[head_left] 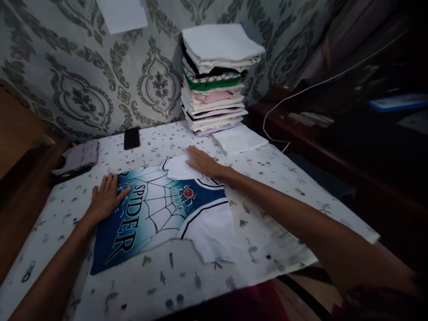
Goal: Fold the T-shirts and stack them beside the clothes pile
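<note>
A blue and white T-shirt [160, 207] with a web print, the word SPIDER and a red spider badge lies spread on the patterned tablecloth, its collar to the right. My left hand [105, 198] rests flat on the hem end at the left, fingers spread. Over by the far shoulder, my right hand [202, 162] lies flat on the white sleeve, which is turned inward over the shirt. The near sleeve [214, 234] stretches out toward the table's front edge.
A tall stack of folded clothes [214, 93] stands at the back, a folded white cloth [240, 139] beside it. A black phone [131, 138] lies near the wall. Folded dark garments [76, 158] sit at the left edge. A white cable [301, 91] hangs at the right.
</note>
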`<state>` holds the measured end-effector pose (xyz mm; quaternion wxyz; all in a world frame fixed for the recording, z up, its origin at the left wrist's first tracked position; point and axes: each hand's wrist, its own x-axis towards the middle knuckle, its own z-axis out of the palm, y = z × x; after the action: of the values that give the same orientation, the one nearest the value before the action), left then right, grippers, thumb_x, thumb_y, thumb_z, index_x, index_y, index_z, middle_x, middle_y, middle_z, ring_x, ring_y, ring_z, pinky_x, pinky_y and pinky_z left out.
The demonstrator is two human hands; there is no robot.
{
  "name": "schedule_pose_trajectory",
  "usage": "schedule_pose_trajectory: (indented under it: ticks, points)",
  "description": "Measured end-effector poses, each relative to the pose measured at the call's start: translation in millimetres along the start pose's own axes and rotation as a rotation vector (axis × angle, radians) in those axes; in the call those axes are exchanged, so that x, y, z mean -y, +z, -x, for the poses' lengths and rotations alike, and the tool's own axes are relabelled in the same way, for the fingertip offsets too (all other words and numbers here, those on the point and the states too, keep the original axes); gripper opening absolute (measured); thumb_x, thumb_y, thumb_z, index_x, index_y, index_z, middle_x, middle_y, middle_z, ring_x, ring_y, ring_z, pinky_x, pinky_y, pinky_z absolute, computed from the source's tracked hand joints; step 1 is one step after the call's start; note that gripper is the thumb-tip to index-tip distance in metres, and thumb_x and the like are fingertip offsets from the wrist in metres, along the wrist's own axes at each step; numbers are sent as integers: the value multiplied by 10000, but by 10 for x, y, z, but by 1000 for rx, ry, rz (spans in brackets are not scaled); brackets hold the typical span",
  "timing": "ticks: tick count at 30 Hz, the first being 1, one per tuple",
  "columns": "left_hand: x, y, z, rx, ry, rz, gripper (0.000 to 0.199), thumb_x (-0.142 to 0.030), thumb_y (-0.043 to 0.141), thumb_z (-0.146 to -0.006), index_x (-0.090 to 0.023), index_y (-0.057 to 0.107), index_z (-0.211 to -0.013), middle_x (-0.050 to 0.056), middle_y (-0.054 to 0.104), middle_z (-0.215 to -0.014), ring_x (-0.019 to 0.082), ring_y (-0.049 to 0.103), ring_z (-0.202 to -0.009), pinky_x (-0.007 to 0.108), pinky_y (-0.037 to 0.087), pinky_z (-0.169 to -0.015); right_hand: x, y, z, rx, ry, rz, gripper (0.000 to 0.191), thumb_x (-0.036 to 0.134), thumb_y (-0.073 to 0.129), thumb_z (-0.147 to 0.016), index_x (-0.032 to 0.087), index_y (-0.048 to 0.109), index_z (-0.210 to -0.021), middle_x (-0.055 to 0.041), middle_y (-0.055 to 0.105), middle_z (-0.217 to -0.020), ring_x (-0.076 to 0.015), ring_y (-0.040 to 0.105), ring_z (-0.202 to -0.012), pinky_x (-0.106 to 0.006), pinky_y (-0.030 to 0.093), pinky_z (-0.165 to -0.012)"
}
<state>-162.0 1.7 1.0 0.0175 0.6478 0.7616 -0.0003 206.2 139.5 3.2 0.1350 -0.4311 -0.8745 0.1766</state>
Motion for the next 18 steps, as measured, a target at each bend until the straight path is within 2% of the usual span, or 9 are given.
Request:
schedule_pose_trajectory:
  ticks: [4, 7, 9, 11, 13, 16, 18]
  points:
    - [-23, -102, 103, -49, -10, 49, 823, -612, 275, -953, -25, 294, -1530, 259, 197, -1629, 404, 195, -1510, 637, 236, -1165, -38, -176, 527, -161, 12, -210, 618, 555, 342, -1014, 224, 351, -1536, -110, 310, -1627, -260, 271, -1503, -506, 250, -1220]
    - [-44, -227, 367, -100, 40, 124, 778, -626, 327, -951, -101, 310, -1525, 227, 192, -1640, 440, 232, -1488, 653, 254, -1158, 59, -266, 1121, -176, -64, -247, 523, 514, 461, -985, 240, 503, -1429, -118, 436, -1546, -288, 419, -1419, -539, 367, -1154]
    - [-48, -313, 637, -78, 153, 219, 715, -625, 375, -943, -193, 352, -1512, 157, 219, -1648, 412, 276, -1480, 606, 301, -1166, 146, -314, 1532, -95, -139, -233, 419, 473, 511, -971, 247, 614, -1309, -113, 511, -1466, -278, 513, -1333, -508, 456, -1094]
    - [-31, -377, 951, -33, 287, 307, 646, -615, 441, -922, -299, 400, -1484, 74, 254, -1646, 374, 327, -1465, 564, 368, -1149, 231, -362, 1891, -10, -193, -201, 344, 419, 536, -964, 263, 659, -1246, -107, 520, -1449, -273, 533, -1309, -476, 500, -1056]
    - [23, -392, 1264, -8, 386, 338, 624, -605, 523, -884, -372, 435, -1456, 22, 253, -1648, 377, 348, -1454, 563, 430, -1108, 306, -411, 2162, 34, -225, -156, 309, 361, 547, -960, 290, 670, -1234, -98, 523, -1457, -274, 521, -1323, -468, 503, -1054]
    - [190, -305, 1619, -6, 435, 278, 620, -559, 602, -850, -416, 460, -1436, 5, 273, -1640, 386, 394, -1426, 548, 497, -1052, 397, -470, 2374, 128, -268, -76, 374, 293, 556, -948, 323, 622, -1314, -82, 525, -1475, -264, 492, -1358, -464, 487, -1067]
    - [336, -201, 1742, 0, 451, 226, 593, -520, 610, -855, -427, 473, -1424, 6, 358, -1601, 359, 479, -1369, 513, 531, -1023, 446, -482, 2404, 186, -294, -28, 418, 252, 547, -941, 320, 593, -1351, -83, 546, -1461, -256, 508, -1343, -469, 490, -1053]
